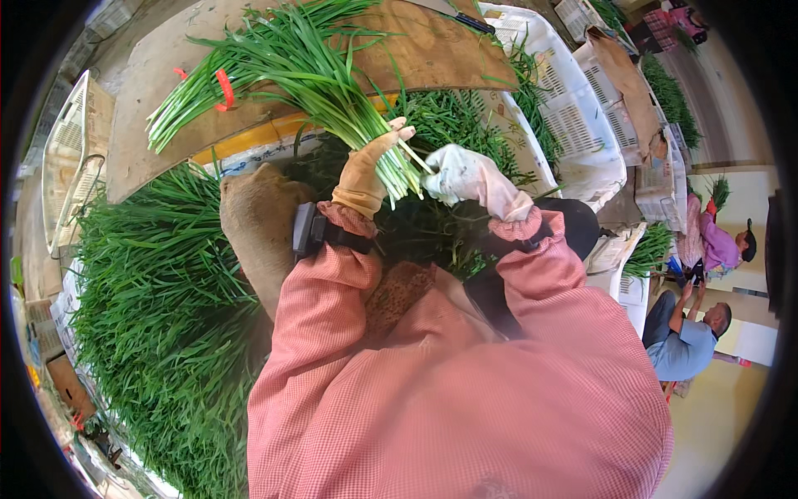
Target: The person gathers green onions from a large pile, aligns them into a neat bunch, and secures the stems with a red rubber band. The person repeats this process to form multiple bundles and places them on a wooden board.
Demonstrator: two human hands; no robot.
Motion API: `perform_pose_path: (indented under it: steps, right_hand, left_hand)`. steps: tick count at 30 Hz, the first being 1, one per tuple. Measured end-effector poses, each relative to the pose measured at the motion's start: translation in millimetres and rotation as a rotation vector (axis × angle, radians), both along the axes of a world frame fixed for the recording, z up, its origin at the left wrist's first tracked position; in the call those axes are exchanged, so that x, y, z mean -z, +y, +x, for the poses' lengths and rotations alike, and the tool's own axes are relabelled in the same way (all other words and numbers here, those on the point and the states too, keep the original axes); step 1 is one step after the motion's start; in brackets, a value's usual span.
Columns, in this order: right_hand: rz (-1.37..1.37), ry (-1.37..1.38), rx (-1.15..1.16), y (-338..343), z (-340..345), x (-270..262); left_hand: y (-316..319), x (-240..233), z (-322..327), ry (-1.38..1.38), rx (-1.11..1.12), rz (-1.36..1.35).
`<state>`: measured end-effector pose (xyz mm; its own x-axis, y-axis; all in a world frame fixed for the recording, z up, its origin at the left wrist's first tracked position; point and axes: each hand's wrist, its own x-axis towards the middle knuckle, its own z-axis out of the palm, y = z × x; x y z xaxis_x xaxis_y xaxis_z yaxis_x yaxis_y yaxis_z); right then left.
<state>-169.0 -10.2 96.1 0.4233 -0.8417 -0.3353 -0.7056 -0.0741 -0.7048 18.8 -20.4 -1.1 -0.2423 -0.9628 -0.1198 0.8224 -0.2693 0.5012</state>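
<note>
My left hand (366, 171), in a tan glove, grips a loose bunch of garlic chives (330, 100) near the pale stalk ends. The green leaves reach up over a wooden board (430, 50). Beside the stalk ends is my right hand (464, 174), in a stained white glove. Its fingers pinch a pale chive stalk (414, 156) that sticks out from the bunch. On the board, partly under the leaves, lies another bunch of chives (187, 106) with a red band (224, 90) around it. A knife (471, 20) with a black handle rests at the board's far edge.
A large heap of chives (168, 312) is at my left. Loose leaves fill a white crate (517, 134) beyond my right hand. Another white plastic crate (580, 106) stands farther right. Two people (686, 343) (720, 240) sit at the far right.
</note>
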Motion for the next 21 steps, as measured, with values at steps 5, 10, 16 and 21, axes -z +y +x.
perform_pose_path:
  steps: [5, 10, 16, 21]
  right_hand:
    - [0.061, 0.016, 0.011, 3.7, -87.8, -30.1]
    - [-0.705, 0.644, -0.216, -37.4, -204.1, -71.9]
    - [-0.415, 0.968, -0.016, -46.1, -229.7, -88.7]
    - [-0.303, 0.312, -0.276, -4.7, -127.3, -52.7]
  left_hand:
    - [-5.4, 0.0, 1.5, 0.021, 0.001, -0.004]
    - [-9.6, -1.1, -1.5, 0.154, 0.035, 0.039]
    - [-12.1, -5.3, -4.7, 0.291, 0.038, 0.069]
    - [-14.2, -9.9, -8.4, 0.345, 0.051, 0.060]
